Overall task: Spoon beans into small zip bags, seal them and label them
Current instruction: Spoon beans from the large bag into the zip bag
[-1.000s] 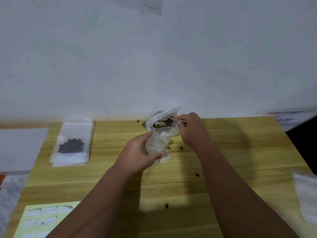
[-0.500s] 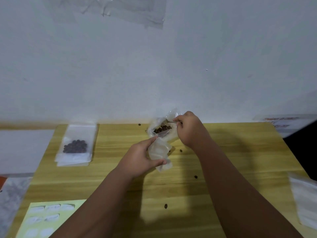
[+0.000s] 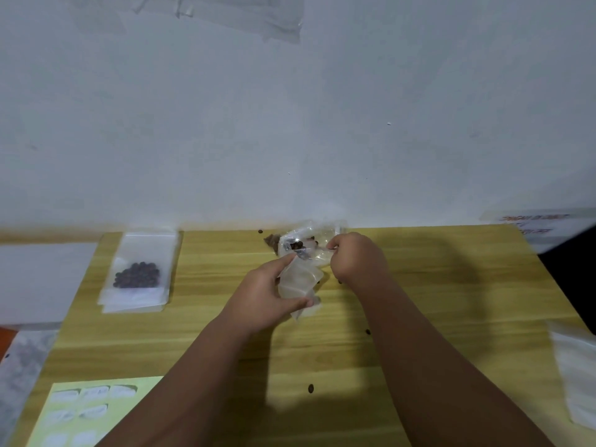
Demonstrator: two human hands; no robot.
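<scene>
My left hand [image 3: 266,293] grips a small clear zip bag [image 3: 298,279] upright above the wooden table [image 3: 419,301], its mouth held apart. My right hand [image 3: 356,258] pinches a small spoon [image 3: 306,251] whose bowl carries dark beans at the bag's mouth. Right behind it lies the clear bean supply bag [image 3: 317,235], against the wall. A filled zip bag [image 3: 137,274] with dark beans rests on a stack of bags at the table's back left. A yellow-green label sheet [image 3: 77,411] lies at the front left.
Loose beans lie scattered on the table, one near the front [image 3: 310,388], one right of centre [image 3: 367,332], one by the wall [image 3: 260,231]. A white plastic sheet [image 3: 577,379] hangs over the right edge. A white surface [image 3: 42,282] adjoins the table's left side.
My right hand has drawn the spoon out of the supply bag toward the small bag's mouth. My left hand holds the small bag slightly lower. The camera tilted up a little.
</scene>
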